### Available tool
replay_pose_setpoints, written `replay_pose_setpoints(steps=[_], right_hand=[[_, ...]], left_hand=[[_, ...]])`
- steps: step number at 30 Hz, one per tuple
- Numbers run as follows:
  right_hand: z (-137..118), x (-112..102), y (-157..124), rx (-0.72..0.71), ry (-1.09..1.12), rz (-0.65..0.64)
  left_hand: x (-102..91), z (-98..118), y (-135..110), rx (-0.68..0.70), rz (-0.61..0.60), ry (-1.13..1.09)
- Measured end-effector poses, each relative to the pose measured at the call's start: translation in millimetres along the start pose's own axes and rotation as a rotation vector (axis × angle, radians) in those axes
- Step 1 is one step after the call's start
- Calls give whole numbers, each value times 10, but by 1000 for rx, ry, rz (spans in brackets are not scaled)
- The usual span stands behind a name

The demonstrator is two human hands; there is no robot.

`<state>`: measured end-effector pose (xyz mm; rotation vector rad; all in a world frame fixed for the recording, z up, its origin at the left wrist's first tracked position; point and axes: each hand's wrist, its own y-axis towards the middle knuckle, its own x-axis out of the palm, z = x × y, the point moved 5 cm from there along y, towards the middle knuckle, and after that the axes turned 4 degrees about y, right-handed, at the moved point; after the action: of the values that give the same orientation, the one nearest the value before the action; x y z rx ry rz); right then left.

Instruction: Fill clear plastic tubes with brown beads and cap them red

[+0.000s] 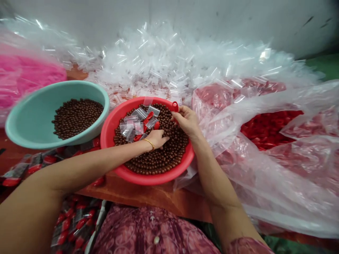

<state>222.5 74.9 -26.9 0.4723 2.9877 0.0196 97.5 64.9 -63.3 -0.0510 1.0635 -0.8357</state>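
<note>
Head view, close, steeply downward.

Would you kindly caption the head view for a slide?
Left hand and right hand rest in a round red plastic basin of small brown balls and clear plastic sachets.

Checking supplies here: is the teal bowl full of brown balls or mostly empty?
Mostly empty: the teal bowl holds only a shallow heap of brown balls, with bare wall showing all around.

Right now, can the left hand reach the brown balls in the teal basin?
Probably yes: the left hand lies in the red basin, the teal basin stands open beside it, nothing covers its brown balls.
</note>
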Motion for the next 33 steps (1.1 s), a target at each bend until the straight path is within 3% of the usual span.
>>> replay_pose_setpoints(steps=[5, 12, 17, 21, 28, 31, 33], right_hand=[[20, 0, -11, 42, 10, 7], [11, 74, -27, -14, -35, -93], [-92, 69, -128, -87, 16, -156], [-284, 99, -330, -162, 124, -283], [-624, 278, -634, -279, -172, -407], [-635, 281, -676, -283, -250, -464], [-594, 215, -667, -241, -250, -418]], left_hand=[[-59, -136, -98, 193, 138, -567], [-199, -84, -504, 329, 16, -1015], [-209, -149, -570, 286, 28, -1103], [-239, -169, -551, 349, 49, -1104], [-306, -109, -647, 417, 25, -976], [-313, -104, -671, 420, 12, -988], [-308, -102, -675, 412, 0, -1013]])
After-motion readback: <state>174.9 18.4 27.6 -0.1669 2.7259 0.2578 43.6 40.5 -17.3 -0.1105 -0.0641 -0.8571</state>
